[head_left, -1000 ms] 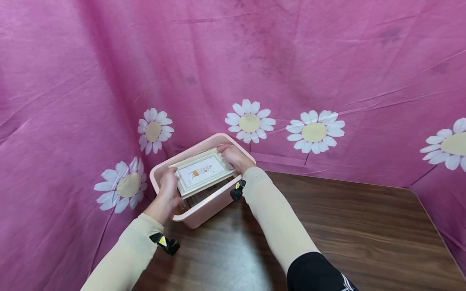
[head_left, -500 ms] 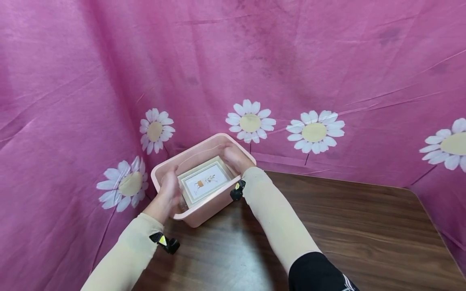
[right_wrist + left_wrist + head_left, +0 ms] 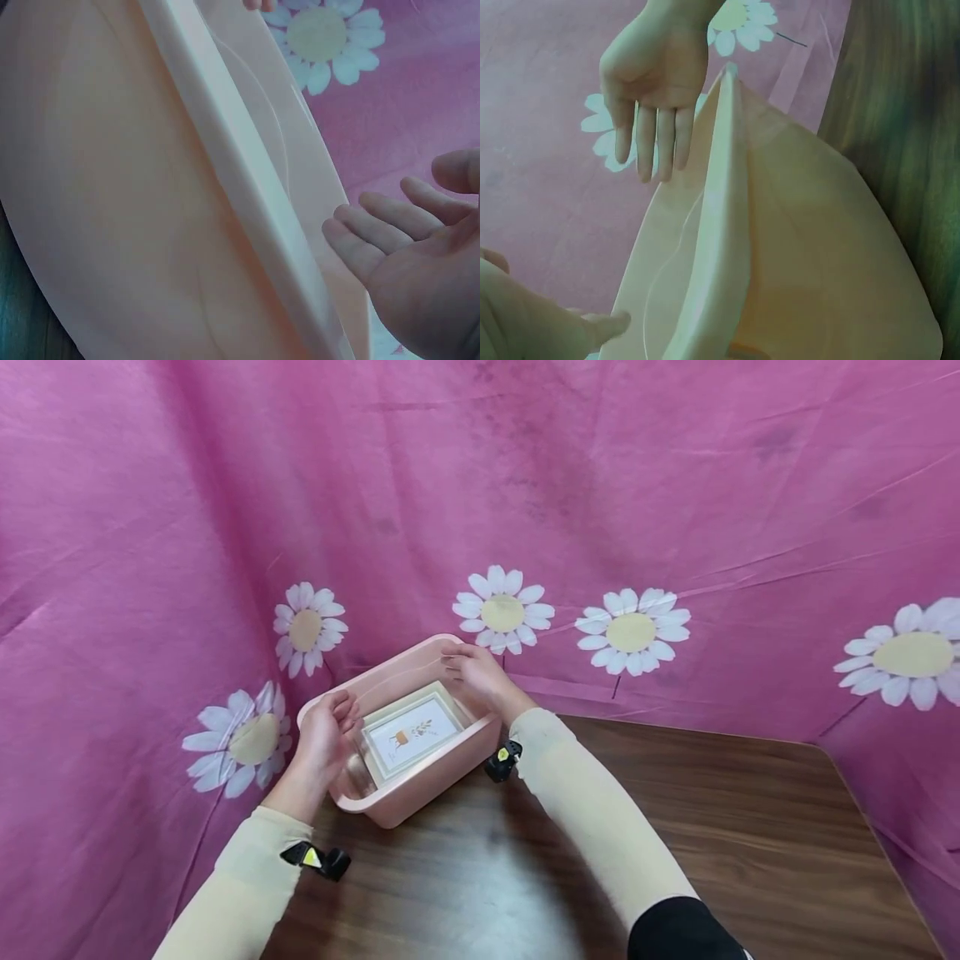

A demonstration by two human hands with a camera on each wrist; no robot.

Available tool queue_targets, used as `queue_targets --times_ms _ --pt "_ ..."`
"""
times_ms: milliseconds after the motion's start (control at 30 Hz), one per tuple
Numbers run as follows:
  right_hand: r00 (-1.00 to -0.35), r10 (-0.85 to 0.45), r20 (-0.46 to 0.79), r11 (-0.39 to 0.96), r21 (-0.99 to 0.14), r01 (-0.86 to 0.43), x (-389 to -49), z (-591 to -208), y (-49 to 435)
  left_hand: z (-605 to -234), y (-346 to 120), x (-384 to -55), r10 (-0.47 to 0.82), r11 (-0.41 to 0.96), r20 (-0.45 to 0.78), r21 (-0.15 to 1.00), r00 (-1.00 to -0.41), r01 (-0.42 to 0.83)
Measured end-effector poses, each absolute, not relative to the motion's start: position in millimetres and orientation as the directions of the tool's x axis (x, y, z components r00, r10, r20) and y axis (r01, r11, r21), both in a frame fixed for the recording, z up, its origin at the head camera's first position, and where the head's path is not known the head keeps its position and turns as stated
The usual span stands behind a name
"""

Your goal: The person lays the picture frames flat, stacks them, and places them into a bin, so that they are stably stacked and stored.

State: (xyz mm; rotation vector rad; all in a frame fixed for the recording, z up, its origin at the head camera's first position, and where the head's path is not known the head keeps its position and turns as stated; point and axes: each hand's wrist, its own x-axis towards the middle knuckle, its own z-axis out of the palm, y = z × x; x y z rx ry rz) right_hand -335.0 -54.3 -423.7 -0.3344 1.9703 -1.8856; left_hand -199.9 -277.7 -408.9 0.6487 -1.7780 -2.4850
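A cream picture frame [image 3: 414, 732] with a small orange and floral print lies face up inside a pink plastic bin [image 3: 431, 770]. My left hand [image 3: 321, 739] hovers over the bin's left end with relaxed fingers and holds nothing. Over the far right end is my right hand [image 3: 480, 675], its fingers extended and also holding nothing. The right wrist view shows that hand [image 3: 427, 255] palm up beside the bin's rim [image 3: 232, 157]. At lower left in the left wrist view, my left hand [image 3: 532, 322] is partly cut off. What lies beneath the frame is mostly hidden.
The bin stands on a dark wood-grain table [image 3: 720, 810], near its back left corner. A pink cloth [image 3: 420, 485] with printed daisies hangs behind and to the left. Black cameras [image 3: 318, 858] are strapped to both wrists.
The picture frame was held tilted by both hands at the rim, then went down into the bin. Both hands let go and have risen and spread apart slightly.
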Motion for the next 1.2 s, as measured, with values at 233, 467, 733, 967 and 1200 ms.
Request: queue_targets --times_ms 233,467,733,967,1200 --pt "-0.922 -0.382 -0.057 0.082 -0.996 0.027 -328 -422 -42 -411 -281 -196 -0.280 -0.314 -0.224 0.940 -0.933 -0.131" --pt "-0.934 -0.356 -0.022 0.048 -0.999 0.006 -319 -422 -26 -414 -285 -196 -0.291 -0.347 -0.170 0.936 -0.942 -0.061" --pt "-0.949 -0.312 0.046 0.037 -0.997 -0.061 -309 -419 -7 -411 -291 -190 -0.243 -0.349 -0.136 0.936 -0.960 -0.045" --pt "-0.950 -0.300 0.087 0.089 -0.989 -0.119 -301 -419 16 -410 -292 -185 -0.195 -0.252 -0.110 0.966 -0.975 -0.059" --pt "-0.955 -0.279 0.096 0.089 -0.988 -0.125 -292 -417 38 -406 -288 -183 -0.190 -0.103 -0.056 0.994 -0.980 -0.037"
